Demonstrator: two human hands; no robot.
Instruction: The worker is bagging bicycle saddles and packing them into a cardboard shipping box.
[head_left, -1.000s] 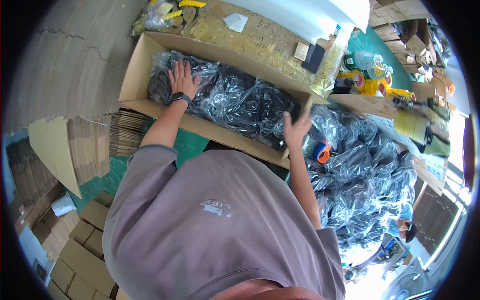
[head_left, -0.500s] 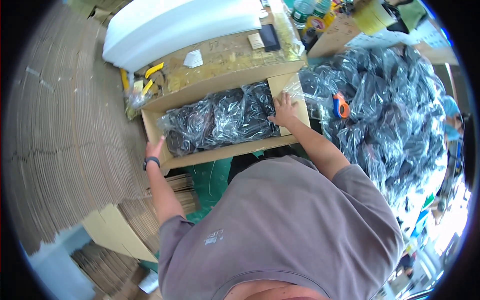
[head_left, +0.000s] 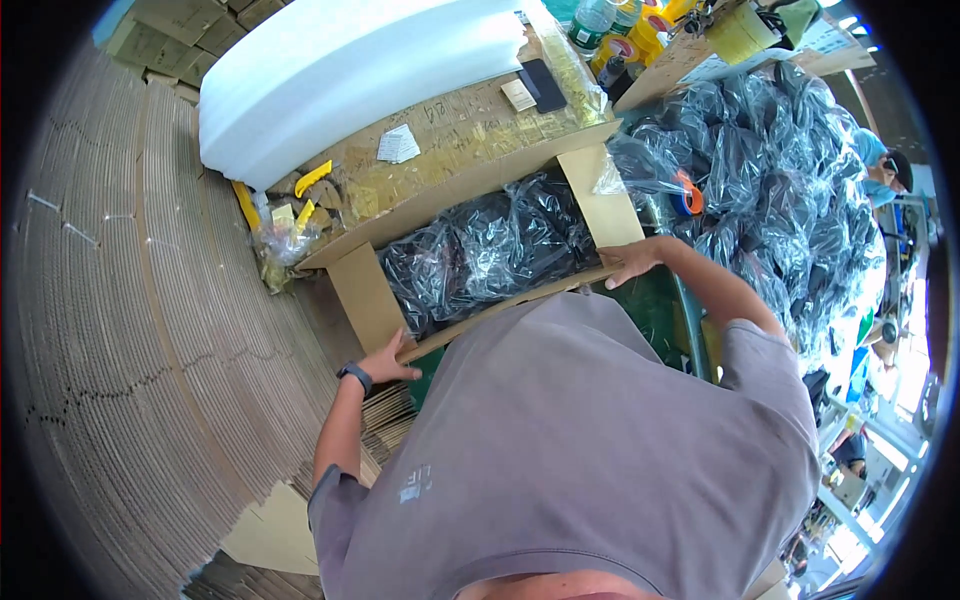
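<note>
A long cardboard carton (head_left: 612, 205) lies open in front of me, holding dark items in clear plastic wrap (head_left: 480, 250). Its two short end flaps are folded inward, the left one (head_left: 366, 300) and the right one alike. At the near left corner, my left hand (head_left: 385, 362) pinches the near long flap (head_left: 520, 298), fingers above and thumb below. My right hand (head_left: 635, 262) grips that flap at the near right corner the same way. The far long flap (head_left: 470, 190) stands up against the bench.
Stacked flat cardboard (head_left: 130, 330) rises on the left. Behind the carton, a bench (head_left: 450, 135) bears white foam (head_left: 340, 80), yellow cutters (head_left: 313, 178) and a phone (head_left: 542, 86). Plastic-wrapped dark items (head_left: 780, 190) pile up at right, with an orange-and-blue tape dispenser (head_left: 690, 195). Another person (head_left: 882, 170) is beyond.
The left end flap has folded inward over the items. My left hand moved right to the near left corner; my right hand left the right end flap for the near right corner.
</note>
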